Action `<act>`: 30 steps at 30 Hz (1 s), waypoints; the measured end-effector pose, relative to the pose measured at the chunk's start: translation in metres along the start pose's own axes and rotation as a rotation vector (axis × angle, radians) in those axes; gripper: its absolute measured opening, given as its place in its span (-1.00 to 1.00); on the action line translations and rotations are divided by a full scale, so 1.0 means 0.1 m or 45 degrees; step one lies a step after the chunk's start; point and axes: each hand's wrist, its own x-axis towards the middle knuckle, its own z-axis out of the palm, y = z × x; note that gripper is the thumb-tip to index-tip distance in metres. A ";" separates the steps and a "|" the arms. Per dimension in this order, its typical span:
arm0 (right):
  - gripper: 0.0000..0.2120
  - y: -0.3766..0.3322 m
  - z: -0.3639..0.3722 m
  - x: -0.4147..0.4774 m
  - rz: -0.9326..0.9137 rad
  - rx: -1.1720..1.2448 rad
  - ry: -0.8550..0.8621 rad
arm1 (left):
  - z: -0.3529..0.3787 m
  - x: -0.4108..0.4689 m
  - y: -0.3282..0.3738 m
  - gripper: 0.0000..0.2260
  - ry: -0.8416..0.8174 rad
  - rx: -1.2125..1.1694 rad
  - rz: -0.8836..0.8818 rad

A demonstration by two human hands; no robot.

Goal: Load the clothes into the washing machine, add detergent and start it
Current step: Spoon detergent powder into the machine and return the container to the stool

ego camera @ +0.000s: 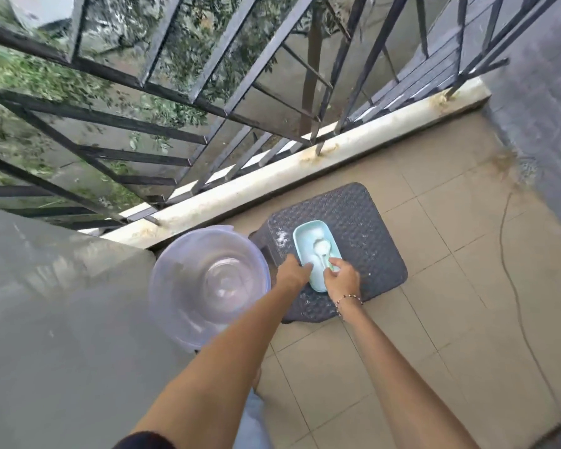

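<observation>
A light green detergent box (308,234) with white powder in it sits on a dark woven stool (363,228). My left hand (293,270) grips the box's near left edge. My right hand (342,278) pinches the green handle of a white spoon (321,249) whose bowl rests in the powder. A clear round plastic lid or basin (208,286) lies left of the stool. The grey surface (62,319) at the left may be the washing machine's top; no clothes are in view.
A black metal railing (208,92) and a pale concrete kerb (305,163) close the balcony's far side. A thin cable (512,286) runs across the beige floor tiles at the right. Spilled powder speckles the stool.
</observation>
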 end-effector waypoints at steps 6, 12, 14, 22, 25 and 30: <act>-0.71 -0.02 0.07 -0.03 -0.003 -0.016 0.030 | -0.02 0.09 -0.08 -0.77 0.029 -0.039 0.045; -0.75 -0.14 0.19 -0.30 -0.023 0.108 0.070 | -0.19 -0.13 -0.24 -0.70 0.069 -0.322 0.066; -0.77 -0.24 0.21 -0.44 -0.041 0.140 0.108 | -0.33 -0.26 -0.30 -0.72 0.068 -0.421 0.081; -0.83 -0.99 0.10 -1.04 -0.181 0.277 0.174 | -1.10 -1.05 -0.39 -0.78 0.142 -0.693 0.273; -0.86 -1.34 0.06 -1.30 -0.288 0.313 0.190 | -1.44 -1.40 -0.38 -0.82 0.247 -0.764 0.352; -0.89 -1.91 -0.01 -1.78 -0.558 0.330 0.197 | -1.92 -1.92 -0.39 -0.76 0.444 -0.946 0.489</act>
